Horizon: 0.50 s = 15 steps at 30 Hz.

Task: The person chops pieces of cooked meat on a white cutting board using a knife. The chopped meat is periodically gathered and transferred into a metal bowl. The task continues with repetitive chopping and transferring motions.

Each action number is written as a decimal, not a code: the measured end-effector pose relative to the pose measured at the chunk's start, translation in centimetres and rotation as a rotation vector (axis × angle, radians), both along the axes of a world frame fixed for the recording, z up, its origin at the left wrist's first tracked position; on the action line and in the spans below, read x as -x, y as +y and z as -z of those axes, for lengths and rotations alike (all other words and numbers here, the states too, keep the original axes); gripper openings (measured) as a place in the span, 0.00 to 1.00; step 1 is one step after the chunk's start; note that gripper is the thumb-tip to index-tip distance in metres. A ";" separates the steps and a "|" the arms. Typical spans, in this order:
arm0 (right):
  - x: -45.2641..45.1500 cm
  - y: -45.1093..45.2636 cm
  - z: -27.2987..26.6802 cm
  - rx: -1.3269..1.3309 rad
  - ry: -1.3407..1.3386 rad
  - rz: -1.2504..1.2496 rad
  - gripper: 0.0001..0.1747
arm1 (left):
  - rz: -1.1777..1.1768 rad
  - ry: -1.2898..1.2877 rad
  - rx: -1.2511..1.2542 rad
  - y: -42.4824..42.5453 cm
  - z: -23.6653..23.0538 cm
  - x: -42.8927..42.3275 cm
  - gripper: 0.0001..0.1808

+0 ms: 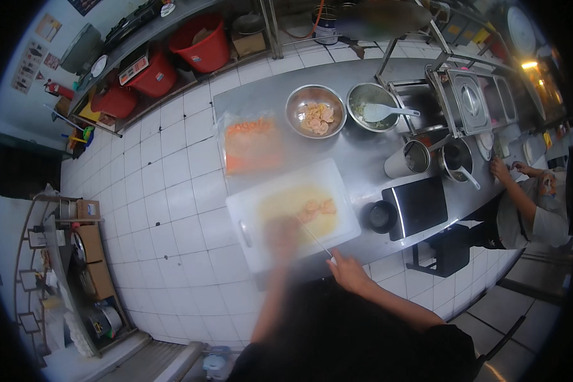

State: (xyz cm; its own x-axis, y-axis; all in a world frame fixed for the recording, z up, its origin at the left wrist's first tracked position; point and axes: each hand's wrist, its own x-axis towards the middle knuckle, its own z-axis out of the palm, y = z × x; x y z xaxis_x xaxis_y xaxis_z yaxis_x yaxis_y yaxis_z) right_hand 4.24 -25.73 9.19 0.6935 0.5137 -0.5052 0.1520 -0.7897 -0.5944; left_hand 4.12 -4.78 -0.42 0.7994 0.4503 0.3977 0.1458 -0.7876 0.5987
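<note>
My right hand grips the handle of a kitchen knife at the near edge of a white cutting board. The thin blade slants up and left across the board. My left hand lies over the board near the blade's tip; haze blurs it, so its fingers and anything beneath them are unclear. Just beyond the tip are a few pieces of pale pink raw meat on a yellowish wet patch. Farther back, a steel bowl holds more pieces of such meat.
A clear plastic bag with orange contents lies behind the board. Right of it stand a bowl with a white rice paddle, a tall steel container, a black bowl and a black flat panel. Another person works at the table's right end.
</note>
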 end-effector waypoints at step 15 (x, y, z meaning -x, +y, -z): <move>-2.9 3.9 3.8 -0.152 0.041 0.051 0.23 | -0.048 0.109 -0.192 -0.9 0.0 -1.8 0.11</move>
State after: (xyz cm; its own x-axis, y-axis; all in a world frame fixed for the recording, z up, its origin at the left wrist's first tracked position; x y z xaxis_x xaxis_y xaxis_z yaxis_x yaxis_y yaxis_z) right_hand 7.10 -21.78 5.40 0.7010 0.5512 -0.4525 0.0873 -0.6960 -0.7127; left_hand 5.93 -5.70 -0.41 0.8218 0.4131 0.3923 0.2411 -0.8761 0.4175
